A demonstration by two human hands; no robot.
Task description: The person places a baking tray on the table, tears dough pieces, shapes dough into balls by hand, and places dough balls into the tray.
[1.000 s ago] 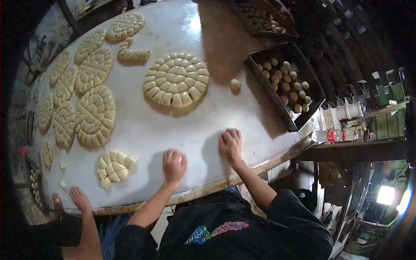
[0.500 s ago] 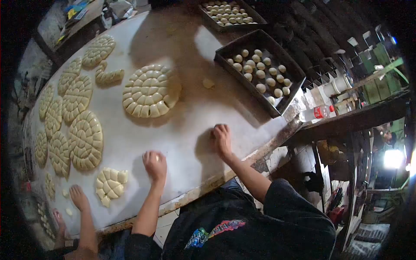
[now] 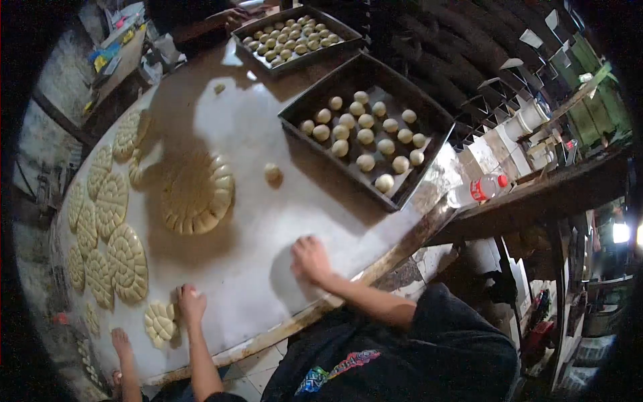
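Note:
My left hand (image 3: 192, 304), fingers curled, is at the right edge of a small cluster of dough pieces (image 3: 160, 323). A pale spot shows at its knuckles; what it holds, if anything, is hidden. Farther right, my right hand (image 3: 310, 261) rests low over the table (image 3: 248, 268), its fingers bent under and closed. I cannot make out anything beneath them. Above it on the tabletop sits a single dough ball (image 3: 272, 172). A large round of scored dough (image 3: 195, 194) lies in shadow, up and left of both hands.
Several scored dough rounds (image 3: 127, 261) line the left side. A dark tray of dough balls (image 3: 422, 177) stands at the right, another tray (image 3: 268, 67) behind it. Another person's hand (image 3: 120, 342) is at lower left. A red-capped bottle (image 3: 479, 189) stands beside the table edge.
The view has shifted. My left hand has moved left, up to the small dough cluster. My right hand stays closed over the tabletop. A shadow now covers the large dough round.

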